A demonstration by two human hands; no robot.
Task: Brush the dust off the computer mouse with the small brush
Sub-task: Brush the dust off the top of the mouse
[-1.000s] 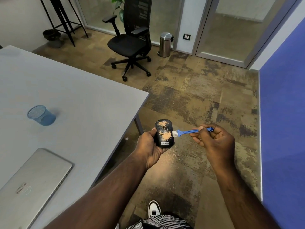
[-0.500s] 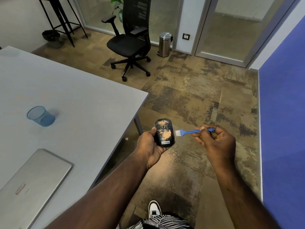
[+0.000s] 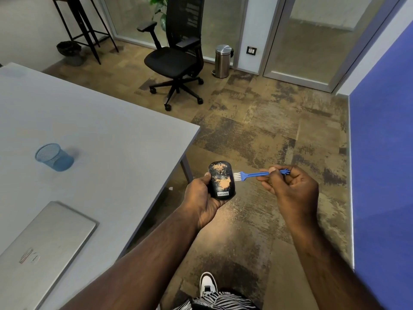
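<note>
The left hand (image 3: 202, 193) cups the black computer mouse (image 3: 221, 180) out over the floor, just right of the desk (image 3: 116, 130) corner, its fingers curled round the left side and underside so the top faces up. Orange-tan dust (image 3: 220, 180) lies in patches across that top, thickest near the middle. The right hand (image 3: 288, 186) pinches the far end of the small blue brush (image 3: 257, 174) between thumb and curled fingers; its white bristles (image 3: 237, 176) sit at the mouse's right edge, touching or nearly so.

To do this stroke well, I judge the bristles should land flat on the dusty patch and sweep one way, off the edge and away from the body, so the dust drops to the floor. A grip nearer the bristles would give firmer control. The mouse should be held steady and tilted slightly down toward the sweep.
</note>
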